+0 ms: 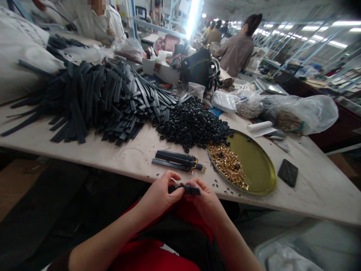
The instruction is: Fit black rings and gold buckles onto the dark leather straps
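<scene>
We hold a black strap (184,189) in front of us, just off the table edge. Our left hand (160,194) and right hand (205,199) each pinch one end tight, maybe to keep it still. The other straps (177,161) lie just past our fingers. The gold tray (261,177) sits past our right hand, easy to reach.

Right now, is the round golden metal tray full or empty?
Part full: the tray holds gold metal clasps on its left side; the rest is mostly bare.

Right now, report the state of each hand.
Left hand: closed, pinching one end of the black strap.
Right hand: closed, gripping the same strap's other end.
</scene>
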{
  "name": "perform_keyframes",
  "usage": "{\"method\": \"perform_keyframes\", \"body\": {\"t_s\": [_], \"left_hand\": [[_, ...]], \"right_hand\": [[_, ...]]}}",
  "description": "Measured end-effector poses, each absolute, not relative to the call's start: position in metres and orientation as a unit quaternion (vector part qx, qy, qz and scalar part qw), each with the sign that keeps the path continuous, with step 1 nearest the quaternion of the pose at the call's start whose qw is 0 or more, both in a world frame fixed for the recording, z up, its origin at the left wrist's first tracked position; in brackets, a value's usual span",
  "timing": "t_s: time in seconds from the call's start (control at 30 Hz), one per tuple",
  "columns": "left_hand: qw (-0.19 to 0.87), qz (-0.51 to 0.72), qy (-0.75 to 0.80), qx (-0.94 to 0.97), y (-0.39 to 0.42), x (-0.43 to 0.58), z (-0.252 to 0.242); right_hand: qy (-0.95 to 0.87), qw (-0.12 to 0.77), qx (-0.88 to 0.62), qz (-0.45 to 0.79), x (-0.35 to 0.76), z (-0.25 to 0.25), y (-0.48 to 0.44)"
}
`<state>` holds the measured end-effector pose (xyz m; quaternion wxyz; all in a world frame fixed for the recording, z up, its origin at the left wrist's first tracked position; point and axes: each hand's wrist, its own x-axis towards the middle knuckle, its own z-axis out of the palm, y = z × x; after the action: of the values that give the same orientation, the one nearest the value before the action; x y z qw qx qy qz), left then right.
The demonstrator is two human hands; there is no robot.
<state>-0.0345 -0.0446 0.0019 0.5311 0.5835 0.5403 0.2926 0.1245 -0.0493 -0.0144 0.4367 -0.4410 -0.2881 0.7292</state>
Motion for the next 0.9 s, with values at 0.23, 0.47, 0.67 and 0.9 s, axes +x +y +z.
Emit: {"method": "perform_keyframes", "body": {"t_s": [0.23, 0.47, 0.67, 0.9], "left_hand": [[0.442, 0.229, 0.592, 0.634, -0.036, -0.035, 0.0], [0.57, 0.25, 0.556, 0.551, -0.033, -0.033, -0.003], [0.729, 0.271, 0.476, 0.41, -0.035, -0.031, -0.003], [0.749, 0.291, 0.461, 0.377, -0.04, -0.027, -0.01]], "right_hand": [[-0.25, 0.323, -0.403, 0.819, 0.126, -0.024, -0.043], [-0.244, 0.37, -0.421, 0.791, 0.127, -0.032, -0.04], [-0.391, 0.478, -0.572, 0.54, 0.12, -0.031, -0.04], [-0.492, 0.402, -0.577, 0.513, 0.128, -0.035, -0.039]]}}
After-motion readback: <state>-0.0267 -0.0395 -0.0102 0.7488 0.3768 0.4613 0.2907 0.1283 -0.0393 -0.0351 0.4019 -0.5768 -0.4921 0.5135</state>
